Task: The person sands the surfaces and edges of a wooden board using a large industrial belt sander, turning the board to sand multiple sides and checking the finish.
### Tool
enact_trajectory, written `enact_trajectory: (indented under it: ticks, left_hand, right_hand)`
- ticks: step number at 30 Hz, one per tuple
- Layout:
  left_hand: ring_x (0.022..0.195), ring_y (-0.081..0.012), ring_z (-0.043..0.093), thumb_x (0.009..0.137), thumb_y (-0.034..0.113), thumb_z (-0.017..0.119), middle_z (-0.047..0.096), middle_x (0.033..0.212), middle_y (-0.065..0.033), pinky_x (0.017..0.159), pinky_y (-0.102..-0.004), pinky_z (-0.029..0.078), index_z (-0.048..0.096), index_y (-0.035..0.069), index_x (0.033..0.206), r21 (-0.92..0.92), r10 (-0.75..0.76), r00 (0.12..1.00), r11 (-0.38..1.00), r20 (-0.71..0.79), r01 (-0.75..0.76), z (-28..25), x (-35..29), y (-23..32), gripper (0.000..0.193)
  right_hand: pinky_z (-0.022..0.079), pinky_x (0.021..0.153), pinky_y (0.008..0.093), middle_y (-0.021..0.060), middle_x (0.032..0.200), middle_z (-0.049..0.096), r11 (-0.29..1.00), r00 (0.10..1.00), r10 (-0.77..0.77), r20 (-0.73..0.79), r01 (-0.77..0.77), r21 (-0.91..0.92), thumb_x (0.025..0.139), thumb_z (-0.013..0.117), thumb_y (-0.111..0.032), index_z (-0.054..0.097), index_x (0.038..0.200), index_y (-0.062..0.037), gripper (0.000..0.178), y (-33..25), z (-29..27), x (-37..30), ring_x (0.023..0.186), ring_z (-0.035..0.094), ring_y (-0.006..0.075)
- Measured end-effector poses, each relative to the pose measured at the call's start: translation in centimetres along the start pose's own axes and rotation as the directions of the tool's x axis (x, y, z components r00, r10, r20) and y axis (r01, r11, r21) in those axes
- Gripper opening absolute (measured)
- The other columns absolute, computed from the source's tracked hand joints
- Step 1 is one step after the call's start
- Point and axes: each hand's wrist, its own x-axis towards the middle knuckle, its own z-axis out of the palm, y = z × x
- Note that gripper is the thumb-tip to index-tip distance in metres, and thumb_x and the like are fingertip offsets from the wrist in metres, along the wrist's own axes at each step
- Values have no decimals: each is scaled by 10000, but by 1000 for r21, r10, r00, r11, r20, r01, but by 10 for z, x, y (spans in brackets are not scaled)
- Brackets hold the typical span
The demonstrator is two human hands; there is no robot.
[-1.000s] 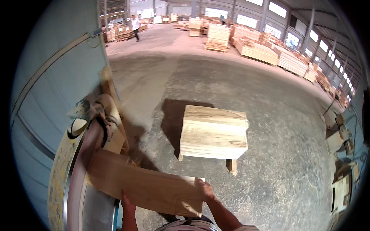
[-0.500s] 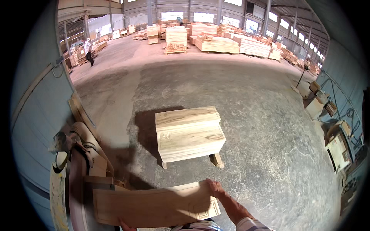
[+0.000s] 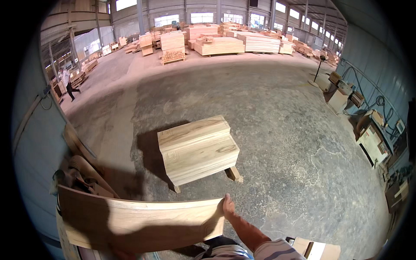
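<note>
Board in hand: we see a long wooden board (image 3: pixel 173 216) reaching from the lower left to the lower centre of the frame, its broad face partly in shadow.
Right hand: at lower centre we find the right hand (image 3: pixel 228 207) clamped on the board's right end, near its upper corner, the thumb uppermost.
Left hand: at the lower edge, left of centre, the left hand (image 3: pixel 123 252) lies in deep shadow by the board's bottom edge; we cannot tell how its fingers are set.
Stack: in the middle, we have a pile of pale boards (image 3: pixel 199 149) resting on wooden supports (image 3: pixel 234 173), well apart from the right hand.
Machine: at lower left, we see part of a machine (image 3: pixel 82 173) behind the board.
Background: we note a walking person (image 3: pixel 68 83) at upper left and lumber stacks (image 3: pixel 219 46) at upper centre.
</note>
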Motion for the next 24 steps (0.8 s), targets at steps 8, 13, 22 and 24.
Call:
enact_trajectory:
  ticks: [8,13,22,24]
  left_hand:
    - [992,-260,514,801,324,594,550,1114,-99,820,-377,446,508,42,1156,158,26,969,985,245,-66,42,-24,60,462]
    - [939,-241,546,775,273,642,578,1065,-88,782,-354,464,537,42,1118,282,-63,882,956,467,-81,72,-48,59,426]
    - [718,-175,618,644,81,771,651,835,-87,651,-307,510,638,-23,870,388,-310,850,911,426,137,56,-65,47,282]
    - [756,-150,615,672,136,759,654,860,-73,675,-300,503,630,-4,937,343,-172,866,939,468,2,57,-71,36,326]
  right_hand:
    - [443,756,336,151,944,619,981,868,-158,470,83,178,903,350,-509,563,1027,14,578,-79,17,-28,869,584,243]
    - [371,940,393,178,1165,518,722,656,-222,721,-386,574,893,279,-578,397,1237,32,710,-201,12,-101,1054,499,260]
    - [275,1003,394,88,1209,491,545,633,-158,758,-584,601,931,322,-463,449,1193,-33,520,-208,24,-170,1125,428,208]
    - [274,1003,393,114,1204,486,606,603,-105,791,-592,532,916,353,-479,444,1186,-25,537,-204,19,-168,1125,424,232]
